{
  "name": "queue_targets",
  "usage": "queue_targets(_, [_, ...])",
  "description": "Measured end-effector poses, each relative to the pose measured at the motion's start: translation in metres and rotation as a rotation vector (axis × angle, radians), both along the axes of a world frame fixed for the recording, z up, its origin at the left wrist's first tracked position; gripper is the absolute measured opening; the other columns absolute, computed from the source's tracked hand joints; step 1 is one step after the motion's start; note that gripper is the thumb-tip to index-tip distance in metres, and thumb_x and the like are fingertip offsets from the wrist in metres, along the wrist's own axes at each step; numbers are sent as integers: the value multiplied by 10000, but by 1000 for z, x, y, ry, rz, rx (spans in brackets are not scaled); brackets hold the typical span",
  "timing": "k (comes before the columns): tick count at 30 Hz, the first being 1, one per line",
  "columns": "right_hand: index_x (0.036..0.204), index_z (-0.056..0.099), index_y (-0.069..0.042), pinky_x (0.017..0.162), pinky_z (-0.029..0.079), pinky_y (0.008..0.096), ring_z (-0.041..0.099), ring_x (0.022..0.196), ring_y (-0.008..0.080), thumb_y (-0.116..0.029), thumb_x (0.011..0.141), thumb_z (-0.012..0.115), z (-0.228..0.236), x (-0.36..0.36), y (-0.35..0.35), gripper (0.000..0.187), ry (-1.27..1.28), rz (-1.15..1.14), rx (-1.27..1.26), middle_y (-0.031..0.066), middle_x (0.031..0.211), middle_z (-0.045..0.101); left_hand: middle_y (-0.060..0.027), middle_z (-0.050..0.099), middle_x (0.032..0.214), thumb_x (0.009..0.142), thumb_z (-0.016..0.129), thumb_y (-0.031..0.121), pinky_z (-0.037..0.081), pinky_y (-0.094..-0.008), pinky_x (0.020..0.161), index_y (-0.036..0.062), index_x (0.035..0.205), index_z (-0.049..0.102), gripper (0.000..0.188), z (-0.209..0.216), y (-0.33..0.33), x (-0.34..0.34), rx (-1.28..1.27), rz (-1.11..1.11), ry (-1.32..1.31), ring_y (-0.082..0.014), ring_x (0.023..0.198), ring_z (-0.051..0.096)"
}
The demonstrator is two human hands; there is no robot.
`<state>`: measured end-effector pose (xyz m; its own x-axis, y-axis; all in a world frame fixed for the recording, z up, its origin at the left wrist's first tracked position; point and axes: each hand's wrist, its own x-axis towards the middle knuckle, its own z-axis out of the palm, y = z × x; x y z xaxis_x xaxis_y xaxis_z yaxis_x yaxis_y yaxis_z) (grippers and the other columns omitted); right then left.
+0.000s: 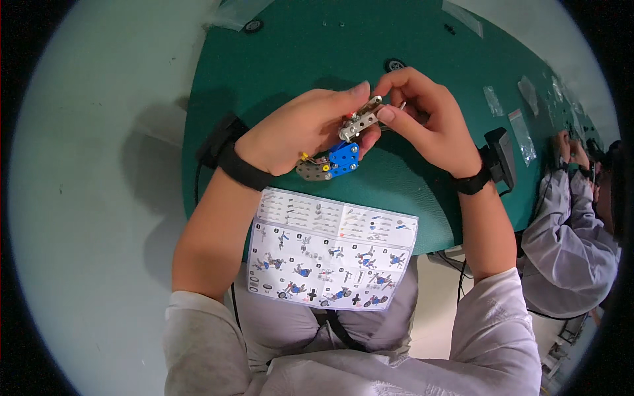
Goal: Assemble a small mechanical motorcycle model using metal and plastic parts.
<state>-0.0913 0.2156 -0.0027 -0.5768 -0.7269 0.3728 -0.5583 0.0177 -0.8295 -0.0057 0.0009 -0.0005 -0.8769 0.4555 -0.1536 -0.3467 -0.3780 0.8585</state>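
Both hands are up over the green table: the left hand is wrapped around a small metal model with a blue plate and grey perforated strips, and the right hand is pinching the silver strip at its top. An instruction sheet lies on the table edge just below. Clear plastic bags sit off right, contents too small to tell.

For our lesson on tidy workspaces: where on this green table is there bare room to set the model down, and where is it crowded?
Bare green table lies beyond the left hand, between the near black wheel and the far wheel. Crowded: the right side, with small plastic bags and a black device; the near edge is covered by the instruction sheet.
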Motion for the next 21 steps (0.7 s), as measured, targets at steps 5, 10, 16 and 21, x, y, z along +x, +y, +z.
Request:
queue_targets(5, [1095,680,-46,529,337,249,437,587,70,-174,941,715,3,1,0,203,-89,-13,-11,19,777,604,-12,608,940,1010,616,190,470,-236,759,-12,1202,601,279,-3,-1,2,-183,-53,269,-85,862,568])
queue_targets(10, [1120,684,-53,580,418,274,518,632,121,-142,930,726,11,-7,1,214,442,63,17,41,839,633,-7,581,1016,921,682,88,465,-223,758,1,1381,526,493,-4,-5,1,-165,-104,326,-75,895,551])
queue_targets(16, [1124,649,-46,636,474,285,594,693,162,-154,946,717,17,6,4,219,100,24,161,60,876,653,-28,548,1089,824,677,-100,479,-229,759,11,1596,260,884,-1,-3,7,-102,-69,356,-96,905,534])
queue_targets(21, [1118,636,-36,635,477,281,594,692,143,-175,964,700,5,3,5,216,67,50,50,74,863,650,-61,485,1276,826,633,-140,477,-237,798,82,1652,118,998,1,-4,12,-182,-64,384,-116,926,508])
